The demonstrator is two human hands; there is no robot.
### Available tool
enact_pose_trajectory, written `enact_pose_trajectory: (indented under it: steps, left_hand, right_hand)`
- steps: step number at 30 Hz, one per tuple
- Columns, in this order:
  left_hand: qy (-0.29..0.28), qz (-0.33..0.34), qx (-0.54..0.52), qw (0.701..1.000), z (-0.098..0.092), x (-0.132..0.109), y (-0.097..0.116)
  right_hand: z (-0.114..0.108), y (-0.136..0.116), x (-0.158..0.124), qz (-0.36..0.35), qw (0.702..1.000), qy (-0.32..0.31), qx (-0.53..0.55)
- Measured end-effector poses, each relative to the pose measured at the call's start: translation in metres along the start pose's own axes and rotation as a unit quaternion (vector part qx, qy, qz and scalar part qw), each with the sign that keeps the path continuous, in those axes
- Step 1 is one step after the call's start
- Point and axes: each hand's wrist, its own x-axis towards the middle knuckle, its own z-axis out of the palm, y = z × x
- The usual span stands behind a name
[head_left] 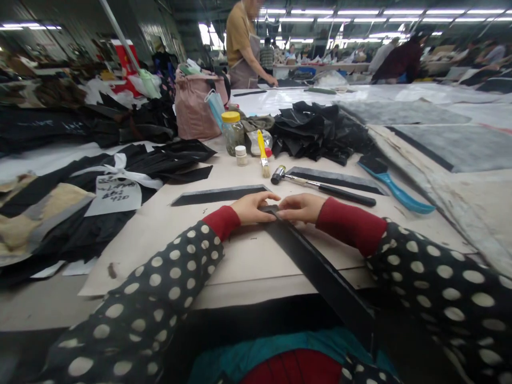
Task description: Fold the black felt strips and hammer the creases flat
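Observation:
A long black strip (316,266) runs from the table middle down toward my lap. My left hand (251,207) and my right hand (301,207) meet at its far end, fingers pinching and pressing the strip's tip flat on the beige work board (248,256). Both arms wear dotted sleeves with red cuffs. A second dark strip (218,195) lies just beyond my left hand.
A hammer (320,185), a yellow-handled brush (263,153), a yellow-lidded jar (232,132) and a small white pot (240,156) sit behind my hands. A blue-handled tool (394,188) lies right. Black cut pieces (316,133) pile up behind and left. People work at far tables.

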Motion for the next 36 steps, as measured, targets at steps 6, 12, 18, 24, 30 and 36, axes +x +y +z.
enact_pose_trajectory:
  steps: [6, 12, 18, 24, 30, 36]
  left_hand:
    - [0.034, 0.004, 0.040, 0.999, -0.003, -0.007, -0.002]
    - [0.062, -0.014, 0.110, 0.992, -0.004, -0.007, 0.000]
    - [0.122, 0.001, 0.247, 0.961, 0.002, -0.003, 0.002]
    - [0.130, 0.006, 0.249, 0.960, 0.000, -0.001, -0.003]
    - [0.154, 0.011, 0.232, 0.961, 0.001, -0.002, -0.006]
    - [0.164, 0.065, 0.258, 0.950, 0.002, -0.004, -0.008]
  right_hand:
    - [0.015, 0.017, 0.018, -0.038, 0.998, 0.029, 0.034]
    - [0.008, 0.019, 0.015, -0.091, 0.983, 0.080, -0.136]
    - [0.004, 0.025, 0.025, -0.158, 0.963, 0.103, -0.191]
    - [0.009, 0.026, 0.031, -0.175, 0.955, 0.138, -0.196]
    - [0.012, 0.027, 0.031, -0.164, 0.962, 0.150, -0.158]
    - [0.013, 0.033, 0.033, -0.213, 0.949, 0.168, -0.160]
